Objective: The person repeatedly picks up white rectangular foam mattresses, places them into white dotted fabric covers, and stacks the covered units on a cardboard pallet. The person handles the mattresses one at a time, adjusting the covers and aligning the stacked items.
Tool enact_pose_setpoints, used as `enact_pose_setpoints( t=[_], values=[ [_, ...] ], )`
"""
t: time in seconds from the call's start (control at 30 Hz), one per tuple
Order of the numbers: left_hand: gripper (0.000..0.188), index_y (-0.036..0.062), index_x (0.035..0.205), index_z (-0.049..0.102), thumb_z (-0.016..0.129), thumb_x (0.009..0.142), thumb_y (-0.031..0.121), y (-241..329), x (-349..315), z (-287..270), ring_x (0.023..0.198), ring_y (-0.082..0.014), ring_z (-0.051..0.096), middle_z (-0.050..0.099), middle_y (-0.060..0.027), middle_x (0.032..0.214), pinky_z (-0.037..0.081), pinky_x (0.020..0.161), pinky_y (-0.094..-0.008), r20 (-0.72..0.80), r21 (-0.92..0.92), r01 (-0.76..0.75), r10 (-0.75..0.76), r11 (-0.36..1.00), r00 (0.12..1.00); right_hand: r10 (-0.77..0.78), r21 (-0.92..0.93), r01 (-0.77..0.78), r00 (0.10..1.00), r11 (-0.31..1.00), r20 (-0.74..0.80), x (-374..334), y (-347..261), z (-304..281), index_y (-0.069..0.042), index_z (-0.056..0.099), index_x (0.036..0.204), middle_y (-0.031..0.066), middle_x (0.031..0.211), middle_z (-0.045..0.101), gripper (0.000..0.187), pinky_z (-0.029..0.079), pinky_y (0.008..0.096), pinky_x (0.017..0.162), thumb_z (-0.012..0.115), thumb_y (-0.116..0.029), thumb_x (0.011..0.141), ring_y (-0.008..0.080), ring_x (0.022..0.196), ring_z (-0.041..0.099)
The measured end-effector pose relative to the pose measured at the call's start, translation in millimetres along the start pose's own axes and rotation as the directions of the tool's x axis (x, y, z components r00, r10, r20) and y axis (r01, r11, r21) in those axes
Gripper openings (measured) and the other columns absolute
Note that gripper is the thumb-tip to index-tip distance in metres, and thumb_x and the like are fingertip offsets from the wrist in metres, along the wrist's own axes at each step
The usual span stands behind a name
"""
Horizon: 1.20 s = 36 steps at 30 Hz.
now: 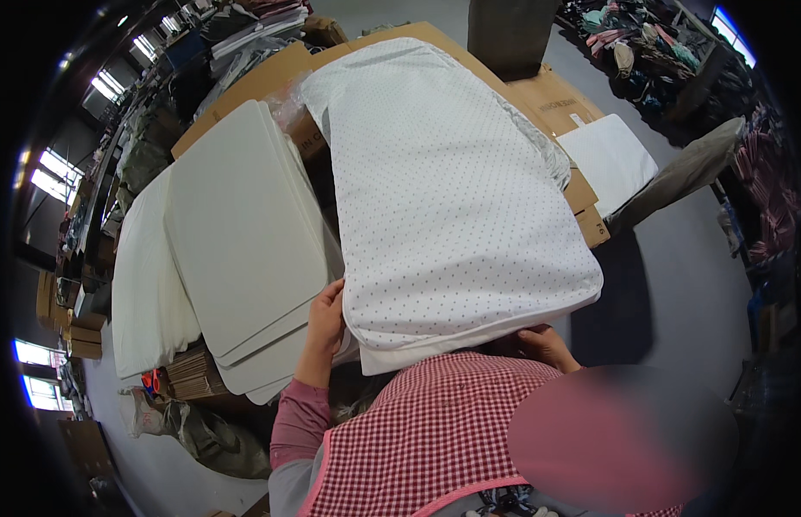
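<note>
Nearest is the wearer's pink-and-dark-red gingham apron, its edge bound in plain pink. Just beyond it the two hands are apart, one at each side of a large white cloth cover with small grey dots. The left hand has bent fingers against the cover's near left edge; the right hand is at its near right edge, partly hidden. I cannot tell how firmly either grips.

The cover lies in front of the wearer, long and round-cornered, smooth on top, with a puckered rim along its far right side. A plain white layer juts out below its near edge; whether it sits inside the cover or under it is unclear.

To the left, a drab green, wrinkled sack slumps on the floor, contents hidden. Above it are a bundle of brown folded cardboard, a stack of stiff off-white boards with rounded corners and a pile of soft white sheets.

Past these, crinkled clear plastic rests against a brown cardboard carton. On the right, a folded white cloth lies on brown cardboard. Farther off is a loose heap of mixed-colour fabric.
</note>
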<state>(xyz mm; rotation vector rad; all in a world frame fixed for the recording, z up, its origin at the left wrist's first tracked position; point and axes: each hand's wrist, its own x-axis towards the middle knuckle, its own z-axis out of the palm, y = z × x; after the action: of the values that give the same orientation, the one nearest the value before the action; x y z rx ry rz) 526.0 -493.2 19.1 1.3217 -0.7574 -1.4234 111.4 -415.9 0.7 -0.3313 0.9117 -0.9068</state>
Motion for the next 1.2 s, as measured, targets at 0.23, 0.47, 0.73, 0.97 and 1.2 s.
enact_pose_setpoints(
  t=[0.23, 0.47, 0.73, 0.97, 1.2],
  values=[
    [0.022, -0.0015, 0.101, 0.067, 0.056, 0.098, 0.017, 22, 17, -16, 0.075, -0.0054, 0.059, 0.067, 0.0004, 0.087, 0.048, 0.068, -0.0204, 0.143, 0.276, -0.105, 0.067, 0.955, 0.987, -0.206, -0.122, 0.206, 0.979, 0.971, 0.013, 0, 16, 67, 0.006, 0.053, 0.124, 0.0127, 0.119, 0.059, 0.044, 0.051, 0.032, 0.087, 0.069, -0.011, 0.086, 0.0206, 0.105, 0.058],
    [0.018, 0.0016, 0.094, 0.061, 0.05, 0.095, 0.015, 52, 4, -32, 0.068, -0.0312, 0.063, 0.064, -0.0145, 0.078, 0.049, 0.064, -0.0397, 0.383, 0.78, -0.485, 0.312, 0.395, 0.87, -0.316, -0.22, 0.248, 0.874, 0.944, -0.369, -5, 4, 113, 0.001, 0.064, 0.096, 0.0046, 0.078, 0.061, 0.019, 0.045, 0.0275, 0.057, 0.066, -0.014, 0.085, 0.0135, 0.063, 0.057],
    [0.016, 0.0026, 0.09, 0.06, 0.053, 0.094, 0.016, 67, -2, -44, 0.075, -0.0352, 0.06, 0.062, -0.0148, 0.08, 0.048, 0.068, -0.0411, 0.489, 0.813, -0.569, 0.388, 0.122, 0.782, -0.394, -0.301, 0.277, 0.791, 0.913, -0.469, -5, 13, 135, -0.005, 0.063, 0.083, 0.0018, 0.071, 0.057, 0.017, 0.04, 0.0244, 0.051, 0.066, -0.021, 0.087, 0.0101, 0.057, 0.052],
    [0.012, 0.0035, 0.089, 0.058, 0.053, 0.093, 0.014, 74, -4, -34, 0.076, -0.034, 0.059, 0.058, -0.0147, 0.081, 0.049, 0.068, -0.04, 0.416, 0.699, -0.633, 0.532, 0.333, 0.738, -0.272, -0.087, 0.258, 0.929, 0.962, -0.253, -22, 14, 131, -0.008, 0.062, 0.099, 0.0009, 0.082, 0.061, 0.023, 0.046, 0.0244, 0.057, 0.068, -0.027, 0.088, 0.01, 0.067, 0.057],
    [0.019, 0.0021, 0.11, 0.062, 0.057, 0.093, 0.008, 69, 16, -31, 0.091, -0.0167, 0.064, 0.067, -0.008, 0.101, 0.053, 0.077, -0.0305, 0.352, 0.548, -0.443, 0.284, 0.709, 0.892, -0.123, -0.047, 0.115, 0.966, 0.992, -0.227, -11, 18, 120, -0.009, 0.062, 0.097, 0.0001, 0.079, 0.062, 0.01, 0.045, 0.0268, 0.058, 0.066, -0.016, 0.09, 0.0111, 0.071, 0.057]
  ],
)
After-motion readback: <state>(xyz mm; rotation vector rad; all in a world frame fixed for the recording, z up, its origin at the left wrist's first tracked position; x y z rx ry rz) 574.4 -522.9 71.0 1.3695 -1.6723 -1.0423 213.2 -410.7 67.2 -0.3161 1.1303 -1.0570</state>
